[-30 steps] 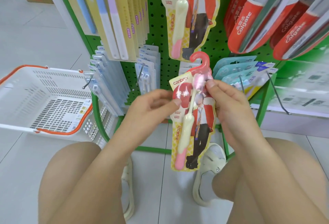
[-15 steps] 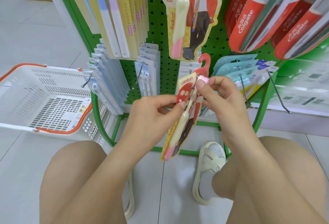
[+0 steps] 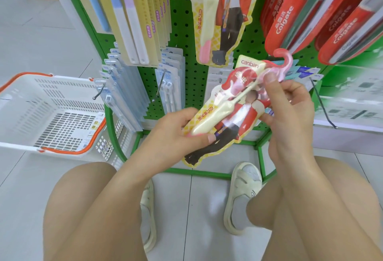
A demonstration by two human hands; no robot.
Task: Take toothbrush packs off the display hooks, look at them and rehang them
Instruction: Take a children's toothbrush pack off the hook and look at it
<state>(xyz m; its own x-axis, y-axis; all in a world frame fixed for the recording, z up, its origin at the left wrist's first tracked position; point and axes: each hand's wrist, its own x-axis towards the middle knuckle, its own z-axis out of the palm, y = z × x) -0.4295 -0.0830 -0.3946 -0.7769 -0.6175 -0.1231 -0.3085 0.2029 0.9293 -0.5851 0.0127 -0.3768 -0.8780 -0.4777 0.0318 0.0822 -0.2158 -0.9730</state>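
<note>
Red-and-yellow toothbrush pack (image 3: 232, 113), green pegboard (image 3: 182, 32), white basket (image 3: 31, 146) with orange trim.

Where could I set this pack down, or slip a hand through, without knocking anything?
Free: the white basket floor, and floor tile left of the green rack. Crowded: the hooks, packed with hanging packs; both hands, left hand and right hand, grip the canban pack.

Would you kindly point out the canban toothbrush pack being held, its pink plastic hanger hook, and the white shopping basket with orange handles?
Canban toothbrush pack (image 3: 232, 115): head view, on the printed card's middle.
Pink plastic hanger hook (image 3: 287, 59): head view, on the hook's curve.
White shopping basket (image 3: 18, 145): head view, on its near rim.
</note>
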